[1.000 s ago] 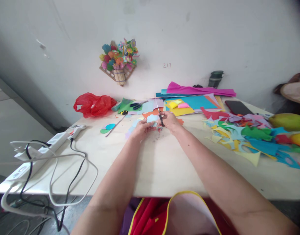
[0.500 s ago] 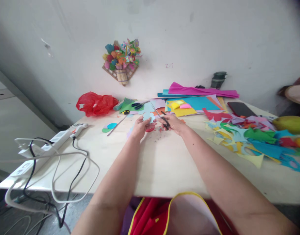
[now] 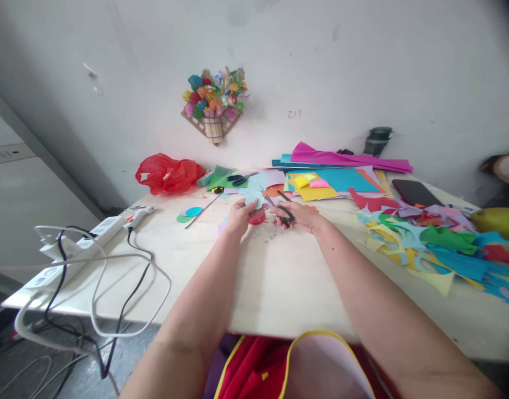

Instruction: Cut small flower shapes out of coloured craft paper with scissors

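Pinched in my left hand (image 3: 240, 217) is a small light-blue paper piece (image 3: 253, 200), held just above the table. My right hand (image 3: 301, 216) grips black-handled scissors (image 3: 286, 214), fingers in the loops, blades pointing up and left, apart from the paper. A round red object (image 3: 257, 215) lies between the hands; its kind is unclear. Dark little scraps (image 3: 271, 238) are scattered on the table nearby. Blue and green paper circles (image 3: 194, 211) lie to the left. Another pair of scissors (image 3: 240, 179) with dark handles rests behind my hands on green paper.
A power strip (image 3: 100, 230) with tangled cables occupies the left. A red plastic bag (image 3: 169, 174) sits at the back left. Coloured sheets (image 3: 354, 180), a phone (image 3: 416, 192) and a heap of paper offcuts (image 3: 447, 242) fill the right. Paper flowers (image 3: 215, 97) hang on the wall.
The scissors in my right hand have tilted, and their blades have moved away from the paper and spread. The red object shows more now. The whole view has shifted slightly.
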Demonstrator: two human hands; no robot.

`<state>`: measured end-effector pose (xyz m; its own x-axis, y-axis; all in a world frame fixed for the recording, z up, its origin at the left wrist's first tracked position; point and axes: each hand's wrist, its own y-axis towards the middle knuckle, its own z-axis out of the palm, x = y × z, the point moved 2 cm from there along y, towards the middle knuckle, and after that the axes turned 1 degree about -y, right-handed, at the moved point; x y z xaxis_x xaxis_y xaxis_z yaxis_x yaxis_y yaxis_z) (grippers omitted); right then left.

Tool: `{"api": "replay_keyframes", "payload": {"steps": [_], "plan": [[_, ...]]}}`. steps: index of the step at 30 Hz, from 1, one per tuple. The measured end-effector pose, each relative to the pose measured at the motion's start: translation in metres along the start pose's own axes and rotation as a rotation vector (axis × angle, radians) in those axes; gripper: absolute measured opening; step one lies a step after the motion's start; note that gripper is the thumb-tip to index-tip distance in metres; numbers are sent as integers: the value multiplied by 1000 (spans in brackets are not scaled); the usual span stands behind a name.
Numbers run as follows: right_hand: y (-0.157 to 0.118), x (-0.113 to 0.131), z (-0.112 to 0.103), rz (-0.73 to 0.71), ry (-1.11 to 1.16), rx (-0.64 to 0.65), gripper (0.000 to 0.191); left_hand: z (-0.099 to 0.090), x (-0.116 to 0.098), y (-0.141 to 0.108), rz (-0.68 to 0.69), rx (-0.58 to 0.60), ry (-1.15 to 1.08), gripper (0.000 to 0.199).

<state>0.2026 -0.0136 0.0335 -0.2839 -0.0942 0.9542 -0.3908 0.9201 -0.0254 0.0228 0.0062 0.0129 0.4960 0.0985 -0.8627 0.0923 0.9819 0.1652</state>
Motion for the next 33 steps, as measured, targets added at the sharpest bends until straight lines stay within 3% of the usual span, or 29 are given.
{"api": "replay_keyframes", "payload": {"steps": [33], "plan": [[6,-11,4,-45,10,33,27,1,2,0,-30,-62,-28,25]]}}
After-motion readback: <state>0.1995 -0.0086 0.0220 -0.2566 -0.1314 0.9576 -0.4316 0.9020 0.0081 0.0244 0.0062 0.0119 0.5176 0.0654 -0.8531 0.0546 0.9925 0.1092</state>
